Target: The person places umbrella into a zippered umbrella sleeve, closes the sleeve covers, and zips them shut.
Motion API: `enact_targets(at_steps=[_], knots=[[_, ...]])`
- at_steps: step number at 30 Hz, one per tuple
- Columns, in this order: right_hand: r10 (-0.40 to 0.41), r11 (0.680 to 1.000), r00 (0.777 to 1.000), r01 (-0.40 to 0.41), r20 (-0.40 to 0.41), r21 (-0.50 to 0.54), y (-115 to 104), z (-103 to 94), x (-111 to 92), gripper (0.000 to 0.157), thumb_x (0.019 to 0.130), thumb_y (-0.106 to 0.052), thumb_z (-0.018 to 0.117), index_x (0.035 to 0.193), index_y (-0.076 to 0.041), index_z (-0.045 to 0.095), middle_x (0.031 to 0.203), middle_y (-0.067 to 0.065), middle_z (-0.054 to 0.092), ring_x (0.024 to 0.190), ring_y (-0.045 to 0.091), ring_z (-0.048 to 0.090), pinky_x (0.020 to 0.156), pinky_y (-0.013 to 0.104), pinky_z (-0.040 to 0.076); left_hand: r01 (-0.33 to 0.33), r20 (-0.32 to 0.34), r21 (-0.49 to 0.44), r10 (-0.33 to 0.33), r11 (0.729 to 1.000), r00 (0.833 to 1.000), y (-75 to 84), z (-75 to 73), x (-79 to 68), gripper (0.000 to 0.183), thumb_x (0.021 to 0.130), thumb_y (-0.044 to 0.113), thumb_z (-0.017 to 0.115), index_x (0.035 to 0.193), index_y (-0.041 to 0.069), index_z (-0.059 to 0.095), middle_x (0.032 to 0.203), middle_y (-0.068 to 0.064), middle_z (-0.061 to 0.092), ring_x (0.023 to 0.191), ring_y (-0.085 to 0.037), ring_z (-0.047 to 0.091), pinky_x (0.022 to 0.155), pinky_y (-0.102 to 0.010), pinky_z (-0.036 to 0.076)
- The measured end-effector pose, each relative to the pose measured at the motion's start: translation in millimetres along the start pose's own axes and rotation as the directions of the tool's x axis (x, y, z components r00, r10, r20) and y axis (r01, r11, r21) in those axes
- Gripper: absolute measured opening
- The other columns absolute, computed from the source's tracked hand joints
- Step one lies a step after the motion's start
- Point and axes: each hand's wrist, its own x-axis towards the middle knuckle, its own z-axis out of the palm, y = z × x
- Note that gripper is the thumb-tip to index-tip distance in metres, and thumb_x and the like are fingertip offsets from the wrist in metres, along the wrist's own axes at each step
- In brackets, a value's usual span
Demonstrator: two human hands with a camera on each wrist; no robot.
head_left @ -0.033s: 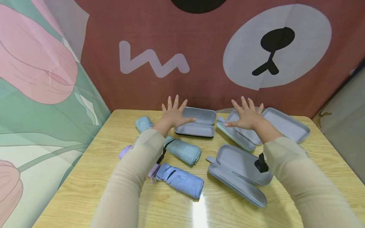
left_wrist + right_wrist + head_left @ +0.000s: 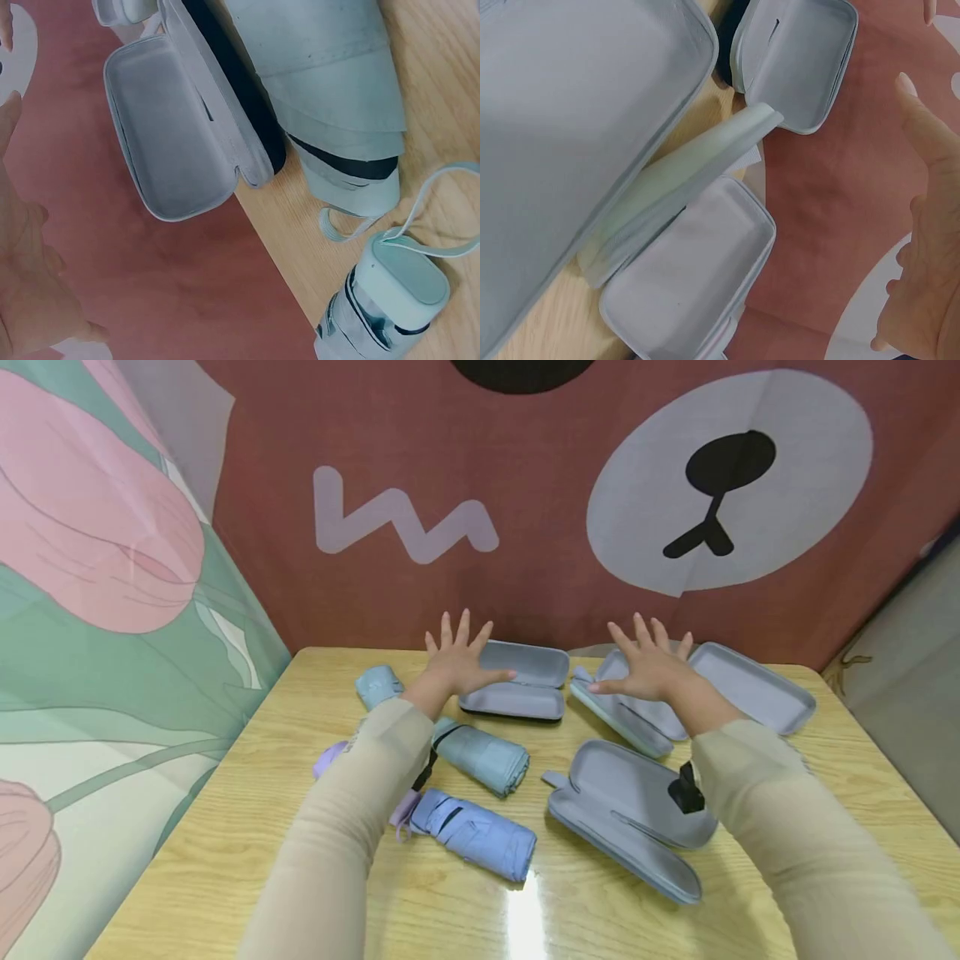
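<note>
My left hand point(image 2: 459, 667) hovers with fingers spread by an open grey case point(image 2: 517, 700) with a black underside. My right hand point(image 2: 651, 667) hovers likewise, partly hiding a pale mint-edged open case point(image 2: 622, 722) and a wide grey case half point(image 2: 752, 689). Neither hand holds anything. Nearer the front right lies another open grey case point(image 2: 630, 789). Folded umbrellas lie on the left: a blue one point(image 2: 480, 835), a grey-green one point(image 2: 483, 758) and a light-blue one point(image 2: 378, 685). A purple item point(image 2: 327, 760) is mostly hidden by my left sleeve.
Everything lies on a wooden table point(image 2: 247, 827). Behind it hangs a brown cloth point(image 2: 540, 552) with a bear's face, and a floral cloth point(image 2: 97, 693) hangs on the left. A wrist loop point(image 2: 439, 244) trails from the light-blue umbrella in the left wrist view.
</note>
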Motion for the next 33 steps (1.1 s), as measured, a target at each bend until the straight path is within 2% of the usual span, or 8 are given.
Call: enact_targets(at_steps=[8,13,17,22,27,33], knots=[[-0.010,0.999,1.000,0.010,-0.003,0.031,2.3,5.9,-4.0,0.105,0.066,-0.072,0.046,0.140,-0.015,-0.001,0.140,0.022,-0.012,0.123,0.043,-0.010,0.079,0.068,-0.014,-0.029,0.011,-0.013,0.029,0.999,1.000,0.6,-0.5,-3.8,0.090,0.070,0.075,0.032,0.137,0.031,-0.008,0.139,-0.003,-0.025,0.118,-0.029,-0.031,0.094,-0.056,-0.008],[-0.040,0.998,0.999,0.039,0.010,0.056,6.2,11.5,-13.3,0.102,0.068,-0.069,0.048,0.140,-0.015,-0.001,0.140,0.022,-0.011,0.123,0.042,-0.011,0.080,0.068,-0.012,-0.043,0.018,-0.004,0.044,0.999,0.999,-6.1,1.6,-9.9,0.090,0.071,0.074,0.033,0.138,0.029,-0.006,0.139,-0.006,-0.023,0.121,-0.031,-0.027,0.094,-0.057,-0.005],[-0.066,0.996,0.998,0.065,0.013,0.065,11.3,17.7,-22.2,0.102,0.068,-0.069,0.047,0.140,-0.015,-0.001,0.139,0.023,-0.011,0.123,0.041,-0.013,0.080,0.069,-0.011,-0.051,0.019,-0.010,0.051,0.999,0.999,-16.1,9.5,-17.1,0.089,0.072,0.072,0.035,0.138,0.028,-0.005,0.140,-0.007,-0.020,0.122,-0.032,-0.024,0.094,-0.058,-0.002],[-0.079,0.994,0.997,0.077,0.023,0.078,20.8,27.2,-34.3,0.104,0.067,-0.071,0.046,0.140,-0.014,-0.002,0.139,0.024,-0.011,0.123,0.043,-0.013,0.078,0.070,-0.009,-0.094,0.000,-0.052,0.094,0.994,0.996,-24.7,22.0,-27.2,0.088,0.073,0.068,0.042,0.139,0.026,0.002,0.141,-0.008,-0.016,0.122,-0.032,-0.024,0.093,-0.060,-0.002],[-0.085,0.993,0.996,0.082,0.034,0.085,27.6,37.4,-47.4,0.104,0.068,-0.070,0.045,0.139,-0.012,-0.003,0.138,0.025,-0.011,0.121,0.045,-0.012,0.079,0.070,-0.010,-0.111,-0.025,-0.041,0.110,0.993,0.994,-30.4,31.1,-36.8,0.090,0.071,0.071,0.040,0.139,0.026,0.002,0.142,-0.008,-0.014,0.123,-0.032,-0.022,0.093,-0.060,-0.002],[-0.097,0.991,0.995,0.095,0.017,0.094,37.1,48.7,-63.3,0.101,0.071,-0.066,0.047,0.139,-0.014,-0.006,0.139,0.024,-0.013,0.122,0.043,-0.015,0.079,0.070,-0.009,-0.150,-0.032,-0.055,0.149,0.987,0.988,-35.6,39.1,-49.5,0.091,0.070,0.072,0.040,0.139,0.027,0.000,0.142,-0.009,-0.013,0.122,-0.032,-0.023,0.092,-0.059,-0.007]])
